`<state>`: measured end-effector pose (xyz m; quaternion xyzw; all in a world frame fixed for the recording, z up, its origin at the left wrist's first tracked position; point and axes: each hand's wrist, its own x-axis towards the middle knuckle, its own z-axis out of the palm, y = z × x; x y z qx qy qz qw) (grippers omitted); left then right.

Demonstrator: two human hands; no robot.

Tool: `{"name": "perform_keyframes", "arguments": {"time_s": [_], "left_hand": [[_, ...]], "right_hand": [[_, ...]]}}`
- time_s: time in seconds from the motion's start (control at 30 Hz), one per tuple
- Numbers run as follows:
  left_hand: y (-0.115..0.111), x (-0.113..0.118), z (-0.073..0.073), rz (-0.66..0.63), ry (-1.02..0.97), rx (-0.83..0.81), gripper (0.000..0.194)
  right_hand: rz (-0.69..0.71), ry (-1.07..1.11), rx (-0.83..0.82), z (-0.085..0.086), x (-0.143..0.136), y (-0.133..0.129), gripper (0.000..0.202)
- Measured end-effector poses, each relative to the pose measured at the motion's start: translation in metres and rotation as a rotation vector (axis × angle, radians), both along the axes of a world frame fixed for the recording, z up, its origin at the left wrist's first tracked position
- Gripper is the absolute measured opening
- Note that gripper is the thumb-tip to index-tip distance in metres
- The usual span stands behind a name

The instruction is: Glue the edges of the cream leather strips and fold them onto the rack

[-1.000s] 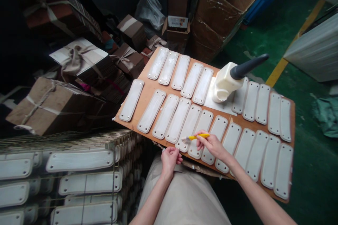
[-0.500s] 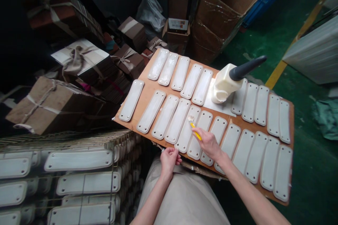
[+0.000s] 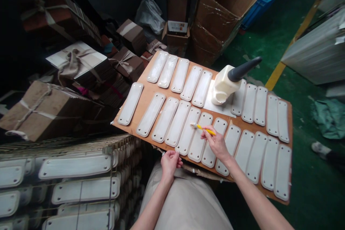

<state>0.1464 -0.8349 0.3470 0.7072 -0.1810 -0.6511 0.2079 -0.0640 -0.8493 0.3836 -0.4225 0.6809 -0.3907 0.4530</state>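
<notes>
A brown board (image 3: pixel 151 88) lies across my lap, covered with several white oblong pieces in rows. My right hand (image 3: pixel 217 145) grips a small yellow-handled brush (image 3: pixel 202 128); its bristles rest on one white piece (image 3: pixel 187 130) in the front row. My left hand (image 3: pixel 170 162) is closed at the board's near edge, above my lap, and seems to steady it. A cream glue bottle (image 3: pixel 225 84) with a dark spout lies on its side on a white sheet at the board's far middle.
Stacks of the same white pieces (image 3: pixel 75 167) fill a rack at lower left. Tied brown bundles (image 3: pixel 40 106) and cardboard boxes (image 3: pixel 221 10) crowd the far left and back. Green floor with a yellow line (image 3: pixel 277 72) lies to the right, with a shoe (image 3: pixel 319 148) at the far right.
My right hand has swept the brush along the front-row piece, up toward its far end and then back to its middle. My left hand has stayed at the board's edge.
</notes>
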Motion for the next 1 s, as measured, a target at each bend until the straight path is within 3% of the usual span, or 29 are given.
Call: {"name": "perform_keyframes", "arguments": {"time_s": [0.17, 0.27, 0.43, 0.6, 0.7, 0.87, 1.0], "left_hand": [[0.0, -0.001, -0.001, 0.006, -0.012, -0.007, 0.033], [0.002, 0.0, -0.003, 0.005, -0.018, -0.014, 0.035], [0.005, 0.004, -0.011, 0.009, -0.008, -0.019, 0.036], [0.007, 0.008, -0.018, 0.032, 0.011, -0.027, 0.042], [0.009, 0.009, -0.023, 0.04, 0.008, -0.027, 0.042], [0.014, 0.008, -0.033, 0.071, -0.014, -0.032, 0.046], [0.013, 0.008, -0.029, 0.071, 0.01, -0.03, 0.045]], "right_hand": [[0.041, -0.062, 0.029, 0.002, 0.01, 0.004, 0.032], [-0.096, -0.009, 0.006, -0.002, 0.002, -0.001, 0.033], [-0.251, 0.125, -0.176, 0.013, -0.047, -0.029, 0.033], [-0.278, 0.214, -0.221, 0.03, -0.095, -0.055, 0.04], [-0.226, 0.266, -0.206, 0.023, -0.112, -0.072, 0.044], [-0.142, 0.375, -0.157, -0.004, -0.127, -0.093, 0.045], [-0.059, 0.405, -0.111, -0.013, -0.132, -0.093, 0.042]]}}
